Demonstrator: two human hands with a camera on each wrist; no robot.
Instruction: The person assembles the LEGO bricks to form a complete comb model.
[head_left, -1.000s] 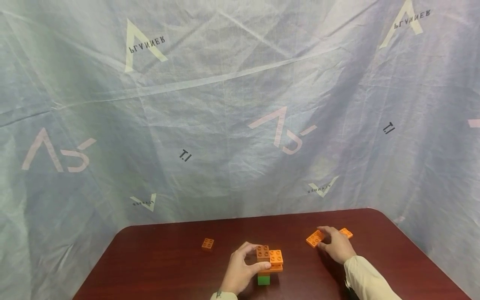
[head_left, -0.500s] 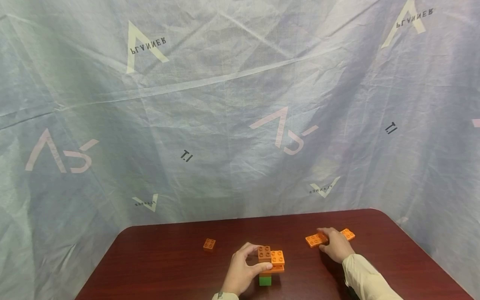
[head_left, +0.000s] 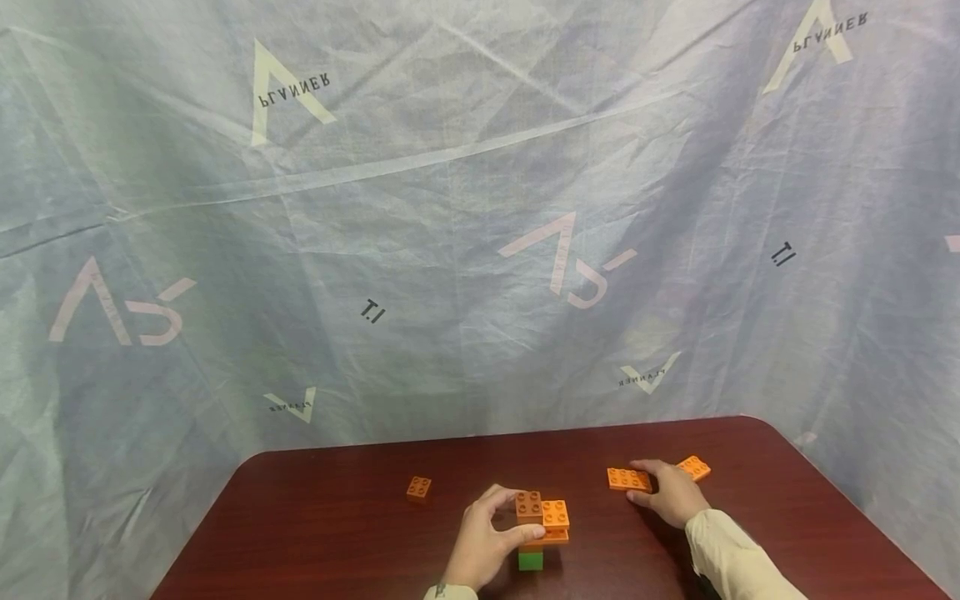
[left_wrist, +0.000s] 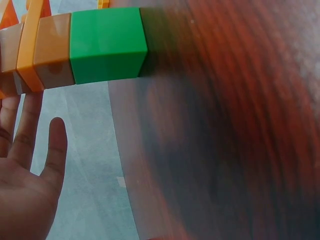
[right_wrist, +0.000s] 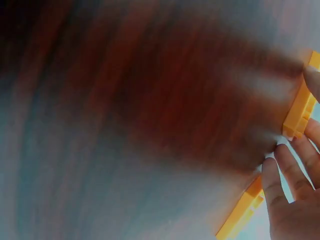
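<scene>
My left hand [head_left: 476,542] holds a tower of toy building bricks, thumb in front and fingers behind. A brown brick [head_left: 528,503] tops the tower, with orange pieces [head_left: 555,515] jutting right. At the bottom is a green brick [left_wrist: 107,45], standing on the table in the left wrist view; another brown brick [left_wrist: 52,47] sits directly above it. Farther right, my right hand [head_left: 675,496] pinches a flat orange brick [head_left: 624,478] lying on the table. Its thumb and fingers grip the brick's end, and the hand partly covers it.
A second flat orange brick [head_left: 696,467] lies just beyond the right hand, partly behind it. To the left, a small brown brick [head_left: 418,488] rests on the dark red table [head_left: 330,533]. Grey printed cloth [head_left: 450,333] hangs behind the table.
The flat orange brick at my right hand has turned from slanting to nearly crosswise and shifted slightly left. My left hand keeps its hold on the tower.
</scene>
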